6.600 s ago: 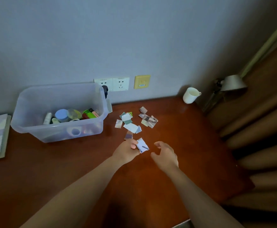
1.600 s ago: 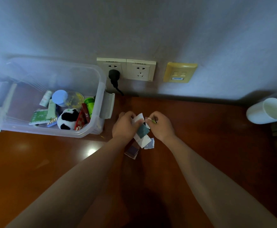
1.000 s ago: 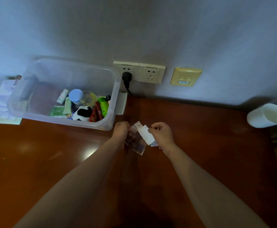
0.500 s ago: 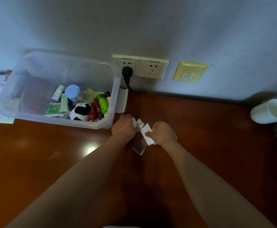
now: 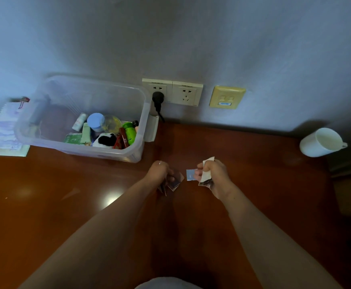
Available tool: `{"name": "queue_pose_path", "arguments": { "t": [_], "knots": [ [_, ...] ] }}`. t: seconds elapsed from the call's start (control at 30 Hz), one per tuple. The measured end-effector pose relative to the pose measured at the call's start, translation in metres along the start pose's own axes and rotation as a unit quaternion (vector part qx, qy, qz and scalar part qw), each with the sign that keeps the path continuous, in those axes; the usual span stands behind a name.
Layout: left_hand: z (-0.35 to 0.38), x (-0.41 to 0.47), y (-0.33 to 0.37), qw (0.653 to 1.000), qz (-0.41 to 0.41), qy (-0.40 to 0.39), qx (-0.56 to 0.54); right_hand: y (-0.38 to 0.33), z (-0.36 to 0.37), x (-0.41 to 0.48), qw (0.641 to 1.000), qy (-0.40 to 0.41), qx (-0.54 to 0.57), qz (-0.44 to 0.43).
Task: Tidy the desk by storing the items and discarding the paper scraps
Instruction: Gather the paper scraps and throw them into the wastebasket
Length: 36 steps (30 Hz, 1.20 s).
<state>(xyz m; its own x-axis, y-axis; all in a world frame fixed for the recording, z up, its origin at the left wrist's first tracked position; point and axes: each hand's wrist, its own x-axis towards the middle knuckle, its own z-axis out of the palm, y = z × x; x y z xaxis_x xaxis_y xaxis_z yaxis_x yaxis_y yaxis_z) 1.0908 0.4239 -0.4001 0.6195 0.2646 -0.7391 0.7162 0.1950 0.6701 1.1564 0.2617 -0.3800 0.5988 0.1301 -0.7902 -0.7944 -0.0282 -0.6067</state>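
Both hands were over the desk, just right of the clear bin. The left hand was curled round a few dark paper scraps that stuck out below its fingers. The right hand was fisted on a wad, with a white scrap poking out on top and a blue-grey scrap at its fingertips; I could not tell if that piece was pinched or only touching. No loose scraps showed on the wood. Handling judgement: the pieces are light, thin and limp, will crumple without harm, and can slip out of a loose fist or flutter away. They are best bunched whole in a closed palm, not pinched by an edge. The stored items, among them a blue-lidded jar, a green bottle and a panda toy, lay inside the bin. Writing: pale characters on a red pack and a small blue sticker on the yellow wall plate were too small to read. No bin for waste was in view.
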Motion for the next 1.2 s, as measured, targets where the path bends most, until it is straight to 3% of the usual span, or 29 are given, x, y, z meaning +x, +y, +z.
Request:
{"name": "queue_pose_path", "arguments": {
  "t": [0.1,0.17,0.27,0.33,0.5,0.8,1.2],
  "knots": [
    [0.006,0.007,-0.014,0.998,0.024,0.005,0.060,0.009,-0.005,0.001,0.989,0.022,-0.140,-0.047],
    [0.008,0.011,-0.024,0.989,0.043,0.009,0.140,0.018,-0.008,0.010,0.953,0.036,-0.280,-0.107],
    [0.008,0.010,-0.031,0.919,0.109,0.049,0.375,0.028,-0.008,0.019,0.863,0.061,-0.470,-0.173],
    [0.008,0.008,-0.031,0.892,0.125,0.069,0.429,0.030,-0.005,0.021,0.830,0.080,-0.520,-0.187],
    [0.007,0.015,-0.030,0.876,0.136,0.062,0.458,0.035,0.000,0.026,0.801,0.106,-0.553,-0.203],
    [0.004,0.022,-0.026,0.880,0.138,0.039,0.453,0.037,0.003,0.029,0.808,0.107,-0.549,-0.186],
    [0.005,0.022,-0.025,0.878,0.137,0.026,0.457,0.042,0.007,0.026,0.769,0.096,-0.593,-0.218]
  ]
}}
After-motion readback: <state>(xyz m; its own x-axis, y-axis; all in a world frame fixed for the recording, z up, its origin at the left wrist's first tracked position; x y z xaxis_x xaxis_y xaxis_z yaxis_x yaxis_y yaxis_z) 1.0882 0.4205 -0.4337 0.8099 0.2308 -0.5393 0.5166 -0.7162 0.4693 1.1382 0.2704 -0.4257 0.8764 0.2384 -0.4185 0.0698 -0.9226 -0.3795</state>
